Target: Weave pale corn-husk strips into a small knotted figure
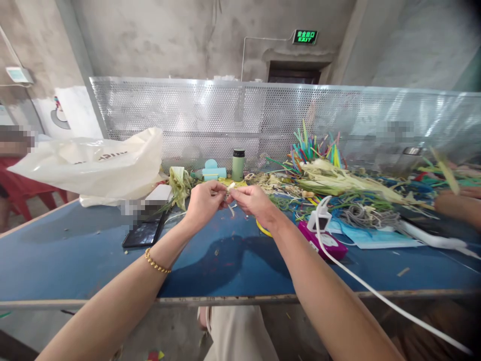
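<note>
Above the middle of the blue table, my left hand (208,199) and my right hand (252,203) meet fingertip to fingertip. Both pinch a small pale strip (232,186), which looks like corn husk; a thin end of it hangs below the fingers. Its exact shape is partly hidden by my thumbs. A bunch of wilted green husk (179,185) lies just left of my left hand. Behind my right hand spreads a heap of pale corn husks (334,180). A yellow ring (263,228) is partly covered by my right wrist.
A white plastic bag (93,163) and a phone (144,232) are on the left. A green bottle (238,164) stands behind my hands. To the right are a purple box (323,241) with a white charger and cable, grey cords (370,215), a blue mask (379,237) and another person's hand (460,200).
</note>
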The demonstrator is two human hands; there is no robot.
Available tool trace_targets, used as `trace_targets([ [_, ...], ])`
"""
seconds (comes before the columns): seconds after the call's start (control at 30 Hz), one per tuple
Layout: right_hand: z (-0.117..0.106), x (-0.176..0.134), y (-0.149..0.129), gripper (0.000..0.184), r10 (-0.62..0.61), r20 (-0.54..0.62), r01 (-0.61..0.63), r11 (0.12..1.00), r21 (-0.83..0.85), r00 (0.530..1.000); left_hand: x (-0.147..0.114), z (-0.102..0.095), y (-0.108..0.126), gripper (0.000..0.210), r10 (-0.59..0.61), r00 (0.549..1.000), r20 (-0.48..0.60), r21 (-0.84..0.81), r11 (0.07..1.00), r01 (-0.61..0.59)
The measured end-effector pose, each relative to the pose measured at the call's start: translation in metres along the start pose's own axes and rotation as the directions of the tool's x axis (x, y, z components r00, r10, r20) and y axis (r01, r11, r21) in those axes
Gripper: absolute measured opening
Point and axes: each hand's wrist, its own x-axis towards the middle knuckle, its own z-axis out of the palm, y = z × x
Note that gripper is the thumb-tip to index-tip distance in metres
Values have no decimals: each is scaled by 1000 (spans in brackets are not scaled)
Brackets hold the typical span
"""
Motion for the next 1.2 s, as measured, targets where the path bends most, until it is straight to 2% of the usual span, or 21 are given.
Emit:
trace_targets([
  [0.07,0,2,2,42,-73,-57,63,985,-158,996,2,-1,-3,10,-6,1000,-17,12,1000,7],
  [0.17,1,3,3,38,-186,-111,129,911,-392,976,5,-2,-6,10,-9,1000,-24,38,999,10],
  [0.27,4,2,1,24,-273,-137,169,843,-511,952,6,-3,-8,8,-32,999,-32,56,998,34],
  [0.37,8,0,-1,12,-307,-115,217,847,-485,945,5,-4,-8,4,-69,997,-16,53,996,70],
  [0.5,13,-4,-2,13,-298,-80,242,880,-409,951,5,-2,-8,6,-76,997,21,58,995,75],
  [0.6,14,-3,-2,29,-325,-142,241,875,-420,935,3,-1,-8,8,-67,997,41,123,990,62],
  [0.67,14,-2,-1,35,-326,-128,253,882,-397,937,1,0,-7,10,-49,996,75,184,982,35],
  [0.8,12,0,1,10,-266,-75,223,906,-361,961,-2,1,-6,12,-11,986,164,269,963,-34],
  [0.83,12,0,2,9,-258,-81,212,906,-366,963,-2,1,-5,12,-10,985,175,279,960,-40],
  [1.0,8,4,8,12,-243,-121,183,910,-371,963,-2,1,-6,10,-59,968,245,247,969,-4],
  [1.2,6,7,13,11,-214,-112,172,940,-296,970,-1,2,-11,7,-53,951,306,175,985,-2],
])
